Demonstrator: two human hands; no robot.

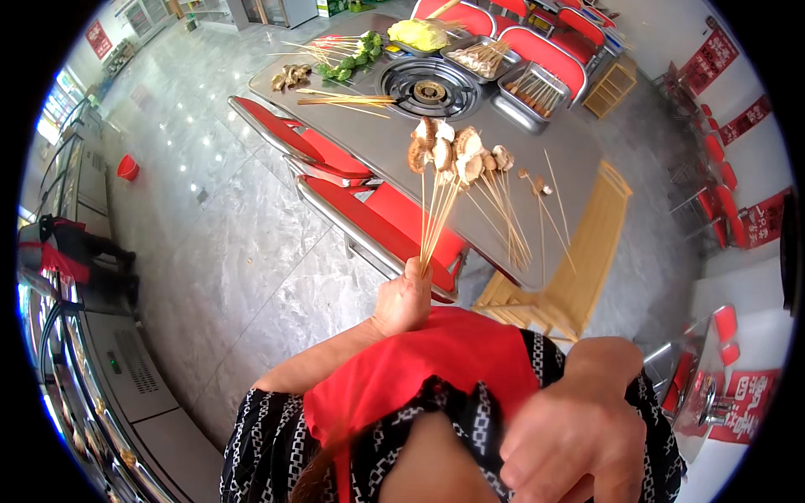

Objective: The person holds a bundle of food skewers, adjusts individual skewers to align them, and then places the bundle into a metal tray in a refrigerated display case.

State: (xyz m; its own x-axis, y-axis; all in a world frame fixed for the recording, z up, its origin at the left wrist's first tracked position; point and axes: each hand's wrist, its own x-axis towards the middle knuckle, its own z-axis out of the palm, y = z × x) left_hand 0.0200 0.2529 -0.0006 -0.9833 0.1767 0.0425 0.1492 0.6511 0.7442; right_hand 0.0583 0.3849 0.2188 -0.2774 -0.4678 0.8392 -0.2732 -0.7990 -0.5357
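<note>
My left hand (405, 294) grips a bundle of bamboo skewers (438, 220) by their lower ends. Mushroom pieces (443, 149), brown-capped and pale inside, are threaded on the tops, over the steel table (390, 141). My right hand (575, 434) is raised close to the camera, before my chest, fingers curled downward; whether anything is in them is hidden. On the table to the right of the bundle lie more mushroom skewers (506, 217). Beyond them are a few thin skewers (553, 217) with small mushroom bits.
A round burner (429, 92) is set into the table. Around it stand trays of skewers (533, 94), a cabbage tray (418, 36), broccoli skewers (352, 63) and bare sticks (346, 99). Red chairs (377, 220) line the near side; a wooden rack (585, 264) stands right. A person (75, 258) is far left.
</note>
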